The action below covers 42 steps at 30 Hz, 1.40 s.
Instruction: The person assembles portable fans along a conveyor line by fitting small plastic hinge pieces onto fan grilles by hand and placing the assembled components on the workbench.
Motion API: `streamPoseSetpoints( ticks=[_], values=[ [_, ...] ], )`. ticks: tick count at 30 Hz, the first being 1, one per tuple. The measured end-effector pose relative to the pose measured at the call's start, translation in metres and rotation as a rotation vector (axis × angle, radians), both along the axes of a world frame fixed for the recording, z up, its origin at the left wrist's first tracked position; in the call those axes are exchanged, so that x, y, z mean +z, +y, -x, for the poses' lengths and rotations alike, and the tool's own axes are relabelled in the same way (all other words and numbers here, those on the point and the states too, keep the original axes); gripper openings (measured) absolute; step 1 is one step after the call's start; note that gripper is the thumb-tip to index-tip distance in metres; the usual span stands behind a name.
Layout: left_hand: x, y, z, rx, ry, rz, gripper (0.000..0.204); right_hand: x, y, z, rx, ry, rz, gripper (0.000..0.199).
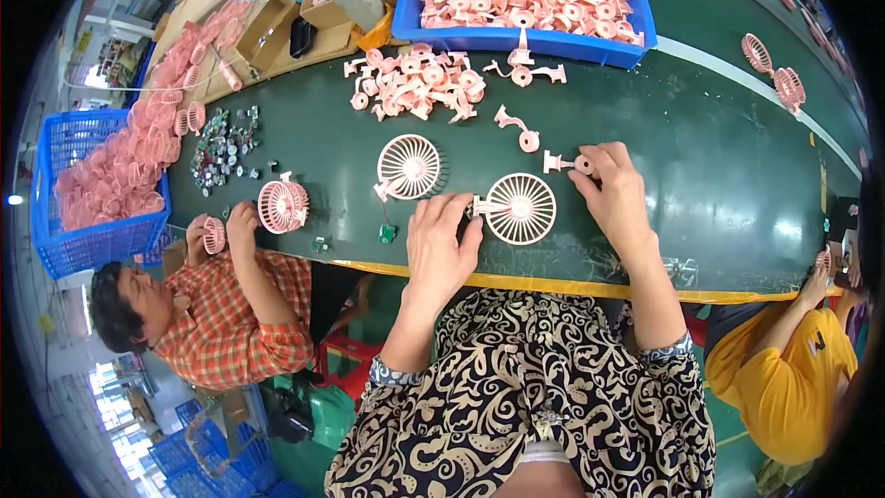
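My left hand is closed at the short neck of a round pale-pink fan cage, which lies flat on the green table near its front edge. A small dark bit shows by its fingertips; part of the neck is hidden. To the right, my right hand pinches the round end of a small pink plastic bracket, its stem pointing left. Just beyond lies a similar loose bracket. Another fan cage rests left of centre, with a small green circuit board below it.
A pile of pink brackets lies before a full blue bin. Small circuit boards and motors are heaped to the left, near a blue crate of pink cages. Co-workers sit on both sides; the left one holds a pink cage.
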<state>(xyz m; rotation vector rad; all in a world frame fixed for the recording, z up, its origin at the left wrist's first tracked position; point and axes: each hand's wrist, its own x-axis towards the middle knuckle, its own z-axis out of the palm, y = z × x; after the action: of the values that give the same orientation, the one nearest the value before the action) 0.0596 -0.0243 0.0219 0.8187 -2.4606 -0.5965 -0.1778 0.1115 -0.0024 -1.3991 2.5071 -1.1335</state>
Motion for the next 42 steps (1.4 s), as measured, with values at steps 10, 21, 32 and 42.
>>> streamPoseSetpoints(
  ticks=[10, 21, 32, 42],
  values=[
    [-0.004, -0.002, -0.001, 0.026, -0.048, -0.088, 0.015, 0.027, 0.005, -0.04, 0.055, -0.01, 0.074, 0.029],
    [-0.001, -0.004, -0.01, 0.022, -0.074, -0.312, 0.015, 0.011, -0.015, -0.081, 0.107, 0.253, -0.002, 0.036],
    [-0.013, -0.01, -0.009, 0.009, 0.064, -0.131, 0.009, 0.013, -0.016, -0.082, 0.099, 0.271, -0.025, 0.035],
    [-0.02, -0.005, -0.01, 0.036, 0.061, -0.308, 0.011, 0.016, -0.019, -0.062, 0.318, 0.173, 0.029, 0.024]
  ],
)
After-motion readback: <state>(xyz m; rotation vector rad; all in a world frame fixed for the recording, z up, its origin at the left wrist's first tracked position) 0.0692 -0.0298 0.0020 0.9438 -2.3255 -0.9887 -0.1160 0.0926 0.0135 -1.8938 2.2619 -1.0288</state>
